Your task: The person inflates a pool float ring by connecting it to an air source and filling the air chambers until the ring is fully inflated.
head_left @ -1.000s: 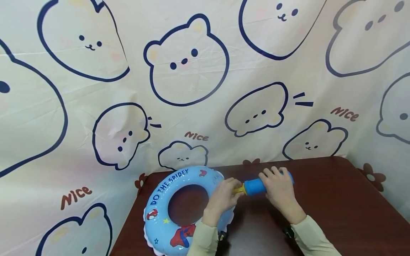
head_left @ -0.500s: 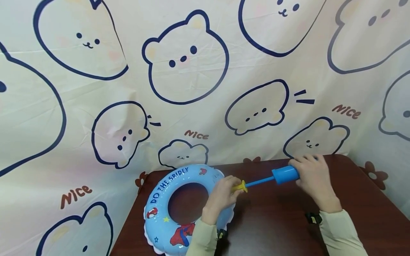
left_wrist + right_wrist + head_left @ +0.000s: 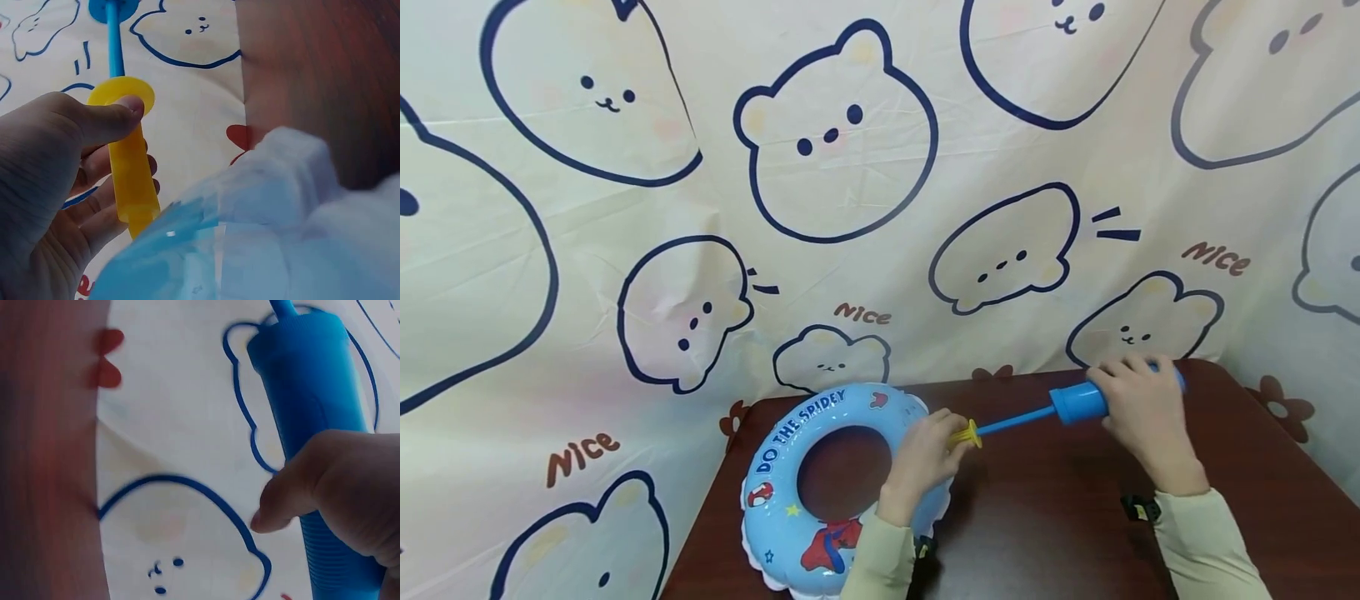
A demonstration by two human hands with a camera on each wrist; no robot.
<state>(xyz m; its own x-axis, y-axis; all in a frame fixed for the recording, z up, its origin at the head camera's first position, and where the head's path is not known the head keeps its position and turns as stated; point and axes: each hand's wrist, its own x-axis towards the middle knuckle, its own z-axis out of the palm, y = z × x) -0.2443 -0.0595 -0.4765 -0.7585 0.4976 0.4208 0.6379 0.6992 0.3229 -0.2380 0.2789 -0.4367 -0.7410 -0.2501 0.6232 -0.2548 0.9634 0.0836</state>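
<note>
A hand air pump with a blue barrel [image 3: 1078, 403] and a thin blue rod is stretched between both hands. My left hand [image 3: 919, 462] pinches its yellow nozzle piece [image 3: 132, 169], thumb against the round flange. The nozzle's tip runs down behind the light blue swim ring [image 3: 775, 492] in the left wrist view. My right hand [image 3: 1142, 417] grips the ribbed barrel, with the thumb across it in the right wrist view. The inflated ring, printed with "DO THE SPIDEY", sits at the table's left side, partly covered by my left hand and sleeve.
The dark reddish-brown table [image 3: 1037, 525] reaches back to a pale cloth [image 3: 865, 275] printed with cartoon bear heads. Its right edge slants away beyond my right arm. A dark band [image 3: 1141, 507] shows at my right wrist.
My right hand has drawn the blue barrel away to the right, exposing the long rod between barrel and yellow flange. My left hand stays at the ring.
</note>
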